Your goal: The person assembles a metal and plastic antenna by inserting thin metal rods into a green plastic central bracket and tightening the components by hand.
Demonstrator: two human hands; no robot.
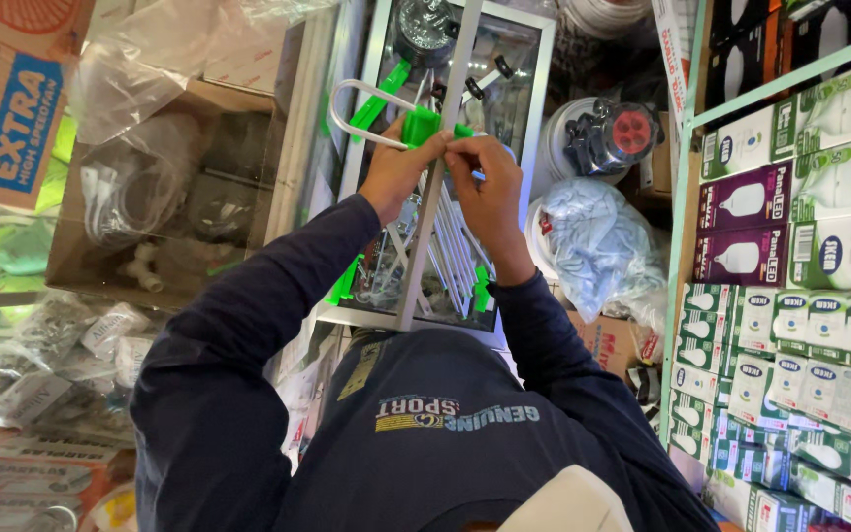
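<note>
both hands, the left hand [396, 169] and right hand [485, 177], pinch together on the green clip [422, 125] at twelve o'clock of the metal antenna [435, 246], whose rods already sit in place, so this fitting seems not finished.

Glossy green plastic clamp [421, 126], matt metal bar [442, 167]

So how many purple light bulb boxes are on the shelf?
2. The upper purple box lies on the shelf at right, and the lower purple box lies right beneath it. More could be hidden behind.
</note>
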